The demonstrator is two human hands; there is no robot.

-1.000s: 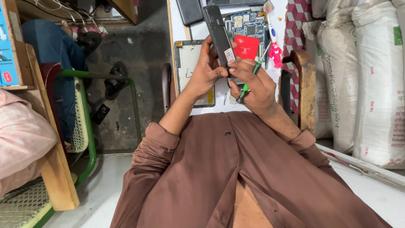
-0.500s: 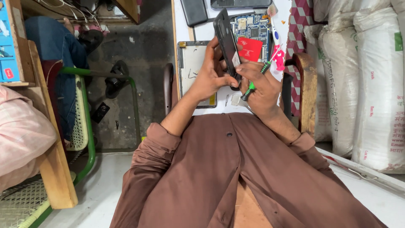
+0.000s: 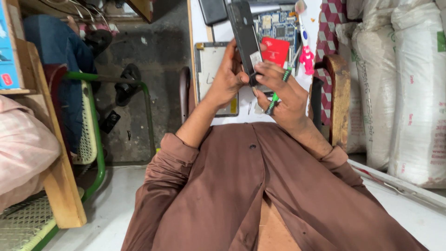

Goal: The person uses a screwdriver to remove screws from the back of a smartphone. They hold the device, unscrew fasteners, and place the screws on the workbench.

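Note:
A dark, slim phone body (image 3: 242,32) is held up on edge over the white worktable (image 3: 260,114). My left hand (image 3: 227,76) grips its lower part from the left. My right hand (image 3: 283,90) pinches the phone's lower end with thumb and forefinger, and a green-handled screwdriver (image 3: 275,95) is tucked between its fingers. Both brown sleeves reach up from the bottom of the view.
On the table lie a framed grey panel (image 3: 211,65), a blue circuit board (image 3: 278,25), a red card (image 3: 275,50), a pink-handled toothbrush (image 3: 304,42) and a dark device (image 3: 213,10). White sacks (image 3: 404,83) stand right. A green-framed chair (image 3: 93,135) and a seated person's blue trousers (image 3: 60,69) are left.
The phone and both hands have shifted slightly right and closer together; my right fingers have moved onto the phone's lower end. The camera has drifted a little.

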